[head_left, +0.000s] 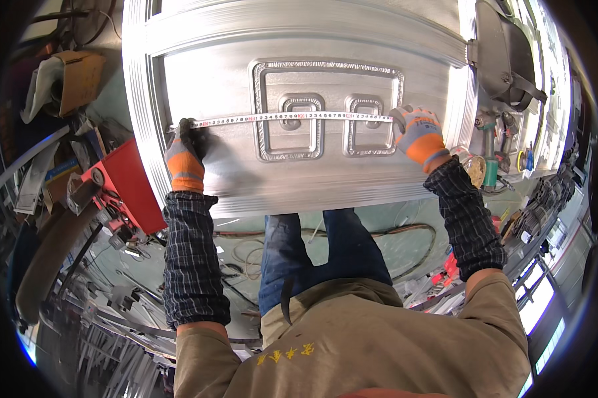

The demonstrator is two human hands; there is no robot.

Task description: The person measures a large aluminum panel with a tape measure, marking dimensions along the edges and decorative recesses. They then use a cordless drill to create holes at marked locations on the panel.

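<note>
A measuring tape [236, 120] is stretched across a silver metal panel [213, 73] with raised square-shaped ridges [325, 65]. Its left end lies under my left hand [187, 156], in an orange and dark work glove, fingers closed on the tape near the panel's left frame rail. My right hand [419, 136], in a grey and orange glove, is closed around the other end, right of the ridges; the tape case, if there, is hidden in it. The blade passes over the two smaller ridged shapes.
A dark welding mask [504, 56] lies on the frame at the right, with a green-handled power tool [490, 156] and a round container [471, 169] below it. On the left stands a red box [130, 189] amid clutter. Hoses [405, 229] trail over the floor by my legs.
</note>
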